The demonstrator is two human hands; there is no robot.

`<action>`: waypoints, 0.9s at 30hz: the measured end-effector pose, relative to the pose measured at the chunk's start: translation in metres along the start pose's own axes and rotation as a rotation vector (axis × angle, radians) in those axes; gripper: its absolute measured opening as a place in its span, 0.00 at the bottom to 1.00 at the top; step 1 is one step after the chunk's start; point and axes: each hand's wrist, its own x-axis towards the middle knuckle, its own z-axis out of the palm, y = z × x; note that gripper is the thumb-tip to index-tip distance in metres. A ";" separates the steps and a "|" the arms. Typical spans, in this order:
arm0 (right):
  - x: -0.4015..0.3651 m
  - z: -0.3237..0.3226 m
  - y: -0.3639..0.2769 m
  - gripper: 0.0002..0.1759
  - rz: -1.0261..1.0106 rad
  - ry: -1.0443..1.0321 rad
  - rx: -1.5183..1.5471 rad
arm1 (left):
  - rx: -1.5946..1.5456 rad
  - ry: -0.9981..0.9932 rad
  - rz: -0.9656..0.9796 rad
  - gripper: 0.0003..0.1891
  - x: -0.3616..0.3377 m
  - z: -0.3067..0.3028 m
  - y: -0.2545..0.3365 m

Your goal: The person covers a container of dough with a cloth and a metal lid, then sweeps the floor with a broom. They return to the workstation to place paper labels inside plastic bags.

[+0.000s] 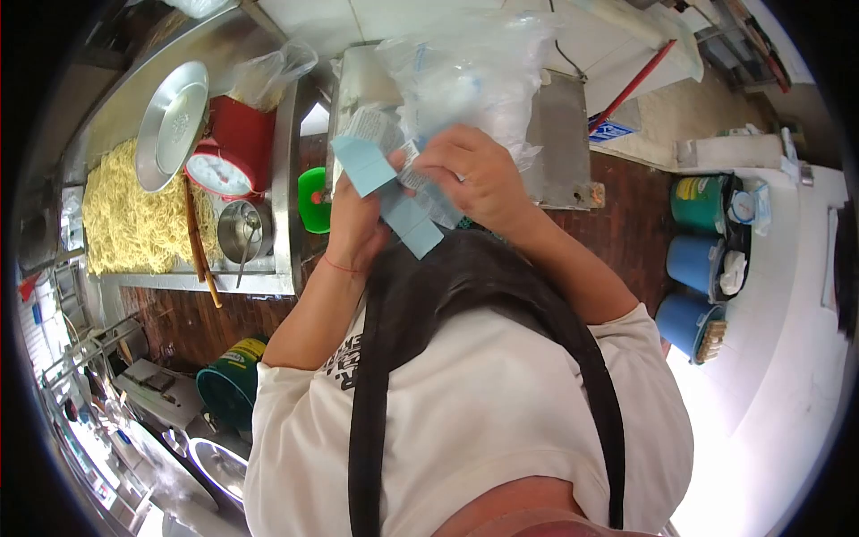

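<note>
Nearest the camera, white shirt (483,403) under a black apron (452,277). To the left, metal counter (284,179) with a broad bed of yellow noodles (148,215) over its left part; wooden sticks (195,233) jutting past its near edge, so prone to a knock from anything passing close. Beyond the hands, clear plastic bags (483,72) heaped on a grey surface (559,152), short of its right edge; light, and liable to slide if brushed.

Above the apron, off any surface, a light-blue printed carton (365,167), flaps splayed. Gripped from the side by the left hand (358,215); across from it the right hand (474,174), fingers bent in close, perhaps pinching a flap, but impossible to tell. With a hard tug, probably a tear in the thin card; with a slack left grip, a possible fall.

Among containers, at far right, green tub (698,201) and blue tubs (691,259), contents unclear. Low at left, green bin (234,380), dark inside. On the counter, toward its right edge, red scale (237,143) bearing a shallow pan (174,125); nearer the front corner, steel pot (228,231) with a ladle (246,255) in it, handle over the rim. Just past that right edge, bright green basket (309,215), something red inside.
</note>
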 end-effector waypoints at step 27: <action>-0.017 -0.038 0.006 0.16 0.671 0.237 0.301 | 1.578 0.249 1.781 0.23 0.064 0.030 0.109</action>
